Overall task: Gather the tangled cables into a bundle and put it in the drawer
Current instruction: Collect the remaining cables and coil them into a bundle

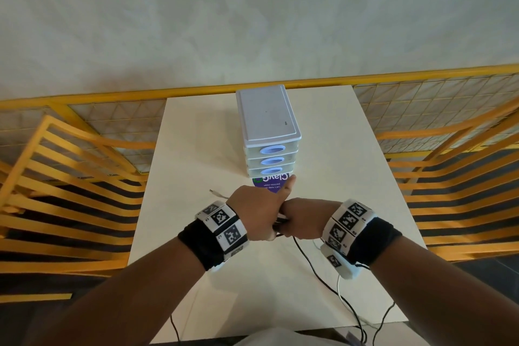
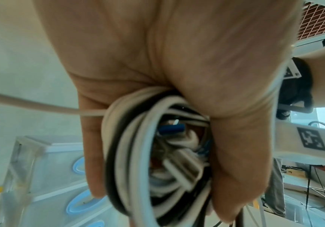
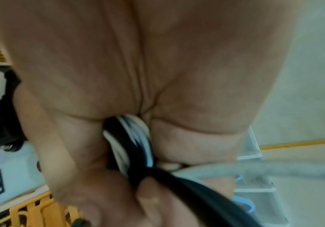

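Both hands meet over the bench: the left hand curls round the coiled cables, the right hand grips them too, near the drawers.

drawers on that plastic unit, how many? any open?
3, stacked in the drawer unit on the table: top drawer, middle drawer, bottom drawer. All appear closed.

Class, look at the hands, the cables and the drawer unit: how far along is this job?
Mostly done: white and black cables are coiled into a bundle, gripped by the left hand and right hand. In hand: loose tails trailing off the table remain to be gathered. Left: all three drawers of the drawer unit look closed; one must be opened and the bundle put in.
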### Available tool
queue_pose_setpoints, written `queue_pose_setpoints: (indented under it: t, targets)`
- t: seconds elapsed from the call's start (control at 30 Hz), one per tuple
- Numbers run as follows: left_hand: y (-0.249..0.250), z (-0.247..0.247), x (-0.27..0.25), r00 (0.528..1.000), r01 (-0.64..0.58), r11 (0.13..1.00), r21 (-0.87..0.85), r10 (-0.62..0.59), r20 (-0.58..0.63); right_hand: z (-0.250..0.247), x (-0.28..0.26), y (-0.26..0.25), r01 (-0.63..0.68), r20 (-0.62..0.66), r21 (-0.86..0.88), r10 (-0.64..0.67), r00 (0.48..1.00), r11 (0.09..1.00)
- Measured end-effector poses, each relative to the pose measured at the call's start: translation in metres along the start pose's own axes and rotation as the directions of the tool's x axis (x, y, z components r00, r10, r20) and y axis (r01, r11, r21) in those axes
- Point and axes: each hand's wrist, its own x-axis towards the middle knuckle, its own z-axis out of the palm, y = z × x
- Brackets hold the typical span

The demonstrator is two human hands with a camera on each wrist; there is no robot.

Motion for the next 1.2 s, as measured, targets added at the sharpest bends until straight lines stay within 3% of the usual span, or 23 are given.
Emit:
queue_pose_setpoints:
  t: [0.17,0.47,0.57,0.67,0.8,1.03,1.1,1.13,1.2]
  targets:
    - [-0.005,-0.001,-0.005,0.995,-0.029,0.999,-0.042,0.033,0.090,-0.001,0.001,0.001,0.024,0.047,0.053,-0.027,0.999,0.998]
    - [0.001,0.010,0.003,0.993,-0.080,0.994,0.080,0.072,0.098,-0.005,-0.005,0.000,0.036,0.216,0.234,-0.088,0.972,0.971]
    - [0.000,0.010,0.004,0.994,-0.075,0.996,0.057,0.071,0.078,-0.004,-0.004,-0.002,-0.013,0.164,0.158,-0.014,0.986,0.987]
    - [-0.004,0.006,0.006,0.995,-0.075,0.997,0.031,0.072,0.075,0.002,-0.001,-0.004,-0.025,0.100,0.187,0.006,0.995,0.982]
    - [-0.004,0.005,0.006,0.993,-0.056,0.998,0.015,0.054,0.106,0.001,-0.001,-0.002,-0.039,0.099,0.179,0.022,0.995,0.983]
    - [-0.012,0.002,0.008,0.998,-0.039,0.999,-0.013,0.040,0.054,-0.003,0.007,0.004,-0.077,0.147,0.283,0.036,0.988,0.956]
    - [-0.018,-0.005,0.003,0.997,-0.074,0.996,-0.047,0.074,-0.013,-0.006,0.007,0.006,-0.051,0.133,0.328,0.008,0.991,0.943]
    - [-0.022,-0.010,-0.001,0.987,-0.114,0.993,-0.037,0.109,-0.119,-0.007,0.006,0.008,-0.037,0.120,0.357,-0.007,0.993,0.934]
    - [-0.028,-0.019,-0.011,0.897,-0.187,0.982,-0.023,0.161,-0.411,-0.011,0.005,0.014,-0.006,0.085,0.422,-0.033,0.996,0.906]
